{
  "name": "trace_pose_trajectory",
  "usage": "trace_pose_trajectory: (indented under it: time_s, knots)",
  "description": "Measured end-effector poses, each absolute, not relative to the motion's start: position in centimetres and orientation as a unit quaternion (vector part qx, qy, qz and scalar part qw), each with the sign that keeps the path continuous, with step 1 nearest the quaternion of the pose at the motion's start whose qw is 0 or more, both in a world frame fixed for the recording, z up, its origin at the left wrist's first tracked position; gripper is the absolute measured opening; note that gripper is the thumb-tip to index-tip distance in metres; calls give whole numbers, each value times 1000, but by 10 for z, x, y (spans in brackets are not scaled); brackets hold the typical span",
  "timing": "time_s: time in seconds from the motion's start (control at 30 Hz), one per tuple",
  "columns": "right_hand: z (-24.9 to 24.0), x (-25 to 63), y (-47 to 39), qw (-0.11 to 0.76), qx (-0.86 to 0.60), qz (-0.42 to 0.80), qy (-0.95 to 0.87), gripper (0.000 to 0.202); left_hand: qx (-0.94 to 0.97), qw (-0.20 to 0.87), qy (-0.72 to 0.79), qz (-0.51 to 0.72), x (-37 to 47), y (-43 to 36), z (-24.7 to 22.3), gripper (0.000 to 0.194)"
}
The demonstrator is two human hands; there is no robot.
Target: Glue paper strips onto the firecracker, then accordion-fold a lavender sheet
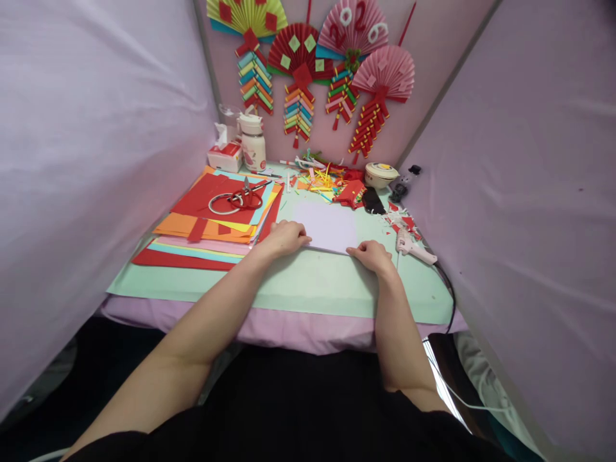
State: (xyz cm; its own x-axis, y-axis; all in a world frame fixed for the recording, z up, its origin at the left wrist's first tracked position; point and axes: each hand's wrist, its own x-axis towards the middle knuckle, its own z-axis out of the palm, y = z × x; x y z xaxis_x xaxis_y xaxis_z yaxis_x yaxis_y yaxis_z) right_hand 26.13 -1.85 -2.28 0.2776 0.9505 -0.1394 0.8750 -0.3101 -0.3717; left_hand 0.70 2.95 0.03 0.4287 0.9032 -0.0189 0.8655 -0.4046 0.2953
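A pale lilac sheet of paper (328, 221) lies on the green table mat (308, 282), its near edge slightly raised or folded. At the near left corner, my left hand (287, 237) pinches that edge between thumb and fingers. My right hand (371, 255) grips the near right corner in the same way. Just left of my left hand is a stack of coloured paper (206, 226) in red, orange, pink, yellow and blue. Scissors with red handles (248, 197) and a white ring-shaped item (222, 204) rest on top of the stack.
Behind the sheet lie colourful paper scraps (323, 179), a black phone (373, 201) and a lidded bowl (381, 174). A corded glue gun (414, 248) sits at the right edge. A bottle (253, 142) and tissue box (225, 156) stand back left. Paper fans (302, 51) hang on the wall.
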Motion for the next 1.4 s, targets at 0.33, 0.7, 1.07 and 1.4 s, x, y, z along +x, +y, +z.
trace_pose_trajectory:
  time_s: [0.33, 0.7, 1.07, 1.4]
  knots:
    - [-12, 239, -24, 200, -729, 83, -649, 24, 835, 200, 507, 72, 28, 26, -4, 20]
    - [-17, 219, -5, 87, -709, 171, -679, 30, 793, 179, 582, 18, 31, 27, 2, 34]
    - [-11, 226, 0, 59, -742, 179, -644, 37, 767, 121, 629, -32, 28, 38, -4, 68]
    - [-15, 243, 1, 48, -758, 182, -624, 37, 764, 128, 631, -39, 28, 39, -3, 64]
